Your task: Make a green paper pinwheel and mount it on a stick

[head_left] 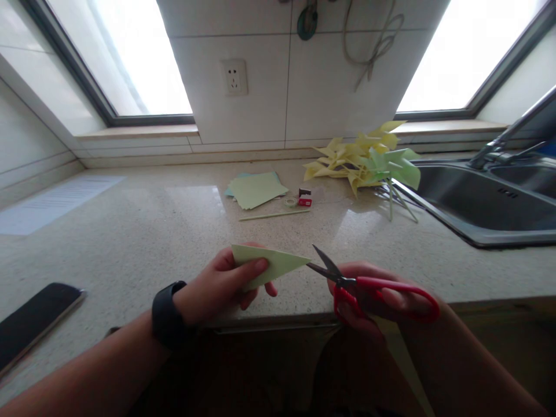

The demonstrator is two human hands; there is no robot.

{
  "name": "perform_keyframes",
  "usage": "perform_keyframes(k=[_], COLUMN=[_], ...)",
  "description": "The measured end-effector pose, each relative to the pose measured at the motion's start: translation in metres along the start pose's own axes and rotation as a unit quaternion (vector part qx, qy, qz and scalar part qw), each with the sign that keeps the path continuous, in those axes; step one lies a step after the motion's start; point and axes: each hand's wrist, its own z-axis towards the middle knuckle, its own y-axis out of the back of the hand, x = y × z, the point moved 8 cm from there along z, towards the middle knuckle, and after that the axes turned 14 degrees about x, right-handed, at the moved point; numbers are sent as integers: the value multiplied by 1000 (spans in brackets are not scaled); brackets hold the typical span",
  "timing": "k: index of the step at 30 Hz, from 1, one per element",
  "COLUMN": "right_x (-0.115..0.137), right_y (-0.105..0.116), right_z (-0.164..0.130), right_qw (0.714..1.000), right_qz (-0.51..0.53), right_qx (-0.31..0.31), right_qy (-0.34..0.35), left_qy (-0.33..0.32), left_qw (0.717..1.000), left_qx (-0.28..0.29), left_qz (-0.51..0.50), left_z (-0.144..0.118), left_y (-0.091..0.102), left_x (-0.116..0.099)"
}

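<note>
My left hand (pixel 237 278) pinches a pale green sheet of paper folded into a triangle (pixel 278 266), thumb on top and fingers beneath. The triangle's sharp tip points right. In my right hand (pixel 369 301) is a pair of scissors with red handles (pixel 395 284), their blades parted. The blades lie at the paper's tip, and I cannot tell whether they touch it. Both hands are above the front edge of the counter (pixel 195 226).
Further back lie a stack of coloured paper (pixel 257 190), a tape roll (pixel 291 202), a small red box (pixel 304 200) and a thin stick (pixel 274 215). Paper pinwheels (pixel 369 159) rest beside the sink (pixel 499 202). A phone (pixel 37 321) and a printed sheet (pixel 52 202) are at left.
</note>
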Motion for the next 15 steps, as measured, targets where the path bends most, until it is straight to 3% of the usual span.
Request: perform_keyframes(k=[6,15], right_x=[17,18], right_y=[-2,-6], right_z=[0,14], right_qw=[996,990], right_qz=[6,72], right_qx=[13,69], right_qy=[-88,-103], left_qy=[1,-42], left_qw=[997,975], left_qx=[37,71], left_qz=[71,208], left_z=[-1,-3], left_y=[1,-18], left_x=[-8,-22])
